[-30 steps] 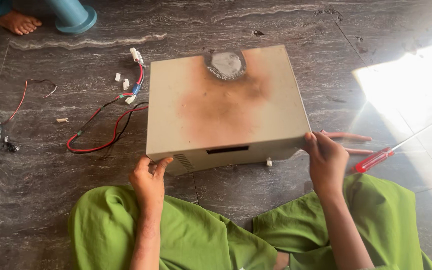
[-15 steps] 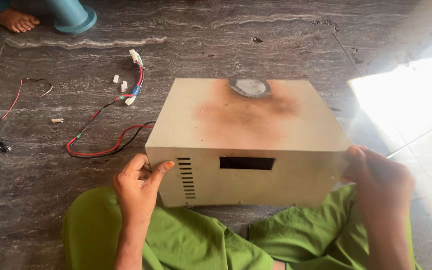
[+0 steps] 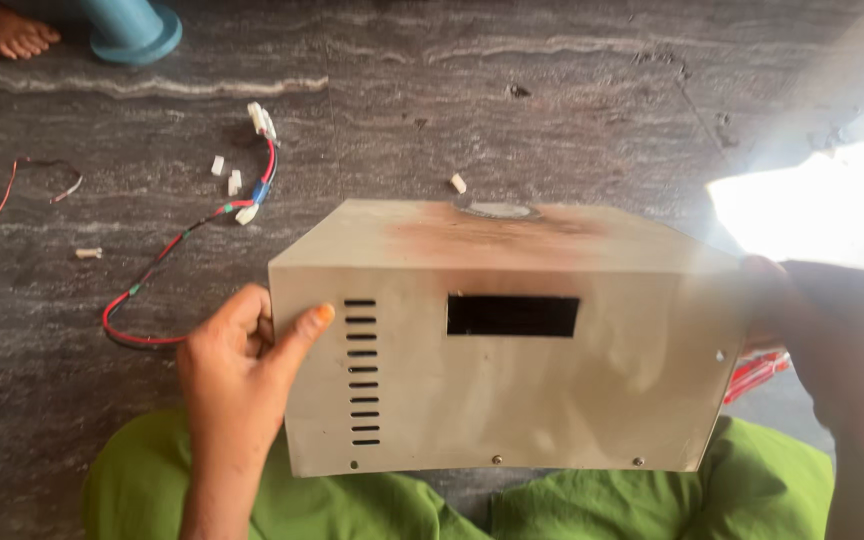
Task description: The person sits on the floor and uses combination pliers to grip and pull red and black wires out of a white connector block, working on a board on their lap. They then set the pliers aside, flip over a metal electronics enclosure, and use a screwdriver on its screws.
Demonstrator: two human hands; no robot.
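Now both hands are on the beige metal casing point(image 3: 512, 350), which is tilted up over the person's lap so its front panel faces the camera. The left hand point(image 3: 237, 375) has its fingers point(image 3: 252, 310) wrapped round the casing's left edge, thumb pressed flat on the panel just beside a column of vent slots point(image 3: 362, 370). Further along from that thumb sits a dark rectangular cut-out point(image 3: 512, 315). The right hand point(image 3: 837, 335) is blurred, yet its fingers clasp the casing's right edge. Just below those right fingers, something red point(image 3: 757, 375) peeks out from behind the casing; too hidden to tell what it is. On top of the casing, a brown scorch stain point(image 3: 492, 230) spreads around a round fitting. Beyond the left fingers, on the dark stone floor point(image 3: 432, 110), lies a red and black wire bundle point(image 3: 187, 250) with small white connector pieces point(image 3: 234, 182) near it. Far beyond, a blue cylindrical base point(image 3: 132, 28) and another person's bare foot point(image 3: 7, 30).
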